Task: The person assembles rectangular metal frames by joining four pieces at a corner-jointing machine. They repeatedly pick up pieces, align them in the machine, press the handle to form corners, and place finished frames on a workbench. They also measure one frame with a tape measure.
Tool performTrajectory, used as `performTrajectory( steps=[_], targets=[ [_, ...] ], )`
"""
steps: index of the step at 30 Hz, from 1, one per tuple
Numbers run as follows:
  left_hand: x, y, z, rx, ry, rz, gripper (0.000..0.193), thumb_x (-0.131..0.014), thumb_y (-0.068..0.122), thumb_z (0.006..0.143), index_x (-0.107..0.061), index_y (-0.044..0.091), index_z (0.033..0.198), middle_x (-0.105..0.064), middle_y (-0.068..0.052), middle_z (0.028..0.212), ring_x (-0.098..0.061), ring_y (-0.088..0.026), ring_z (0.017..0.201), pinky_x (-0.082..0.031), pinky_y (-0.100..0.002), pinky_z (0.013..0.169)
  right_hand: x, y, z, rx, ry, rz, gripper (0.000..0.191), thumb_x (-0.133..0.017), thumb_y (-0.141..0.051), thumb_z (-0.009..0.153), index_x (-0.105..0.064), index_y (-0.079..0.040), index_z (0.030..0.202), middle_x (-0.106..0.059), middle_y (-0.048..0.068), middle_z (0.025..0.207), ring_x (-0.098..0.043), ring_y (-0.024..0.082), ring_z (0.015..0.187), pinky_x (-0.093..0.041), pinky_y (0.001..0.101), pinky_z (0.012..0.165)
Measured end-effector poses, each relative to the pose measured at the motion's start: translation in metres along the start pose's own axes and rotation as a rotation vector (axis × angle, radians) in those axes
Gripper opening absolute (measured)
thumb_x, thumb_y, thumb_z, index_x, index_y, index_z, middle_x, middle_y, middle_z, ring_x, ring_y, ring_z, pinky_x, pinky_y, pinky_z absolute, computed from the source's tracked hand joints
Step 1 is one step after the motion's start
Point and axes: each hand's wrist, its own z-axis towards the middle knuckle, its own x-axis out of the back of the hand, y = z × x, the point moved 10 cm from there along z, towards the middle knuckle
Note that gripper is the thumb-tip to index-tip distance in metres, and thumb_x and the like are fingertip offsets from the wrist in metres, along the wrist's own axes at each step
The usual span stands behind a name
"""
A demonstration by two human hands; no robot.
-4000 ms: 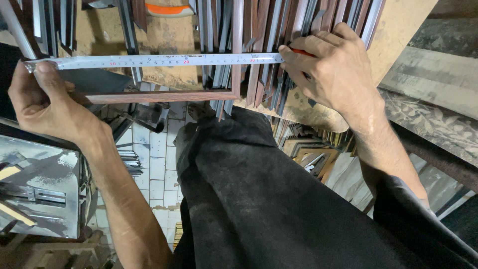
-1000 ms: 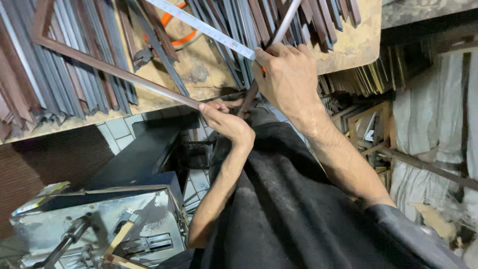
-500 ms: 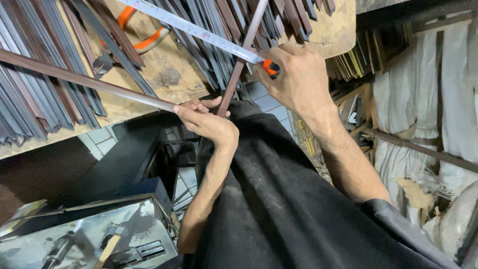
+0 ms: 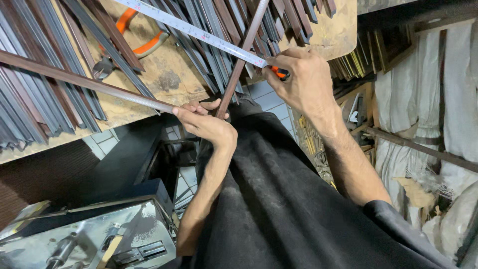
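Left hand [image 4: 206,124] was clamped on the corner of a brown metal frame [image 4: 89,82], right at the near edge of the tabletop [image 4: 169,79]. Right hand [image 4: 303,82] pinched the end of a steel ruler [image 4: 194,32], which ran diagonally across the frame's upright bar. Orange-handled pliers [image 4: 132,37] lay farther back on the tabletop, among loads of metal strips [image 4: 35,94].

We note orange-handled pliers [image 4: 133,37] lying on the worn wooden tabletop [image 4: 169,74], among loose metal strips [image 4: 35,99] laid side by side. Below the tabletop's edge we see a metal machine [image 4: 94,239] and tiled floor [image 4: 102,139]. At right, white sacks [image 4: 423,104] stand behind a rusty bar [image 4: 423,147].
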Motion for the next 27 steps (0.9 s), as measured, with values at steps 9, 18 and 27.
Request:
performTrajectory(
  steps=[9, 18, 27],
  targets=[
    [-0.001, 0.001, 0.002, -0.001, -0.005, 0.0, 0.047, -0.033, 0.057, 0.106, -0.037, 0.013, 0.089, -0.042, 0.0, 0.076, -0.058, -0.016, 0.054, -0.041, -0.028, 0.036, 0.003, -0.004, 0.004, -0.021, -0.01, 0.03, 0.021, -0.085, -0.024, 0.09, -0.082, -0.007, 0.101, -0.074, 0.006, 0.089, -0.061, 0.021, 0.064, -0.049, 0.0382, 0.07],
    [0.003, 0.007, 0.012, -0.02, -0.028, 0.024, 0.047, -0.036, 0.055, 0.107, -0.041, 0.012, 0.091, -0.046, -0.004, 0.073, -0.058, -0.015, 0.054, -0.044, -0.028, 0.036, 0.03, -0.02, 0.01, -0.024, 0.162, 0.363, 0.018, -0.083, -0.014, 0.094, -0.079, -0.001, 0.106, -0.076, 0.013, 0.097, -0.075, 0.021, 0.081, -0.058, 0.0302, 0.073],
    [0.019, 0.053, 0.008, -0.192, -0.127, -0.005, 0.043, -0.035, 0.046, 0.109, -0.04, 0.01, 0.086, -0.046, -0.002, 0.076, -0.059, -0.016, 0.05, -0.049, -0.031, 0.036, 0.072, -0.008, -0.017, -0.167, 0.33, 0.445, 0.022, -0.083, -0.01, 0.091, -0.079, -0.001, 0.11, -0.078, 0.014, 0.099, -0.076, 0.019, 0.086, -0.058, 0.0289, 0.078]
  ],
)
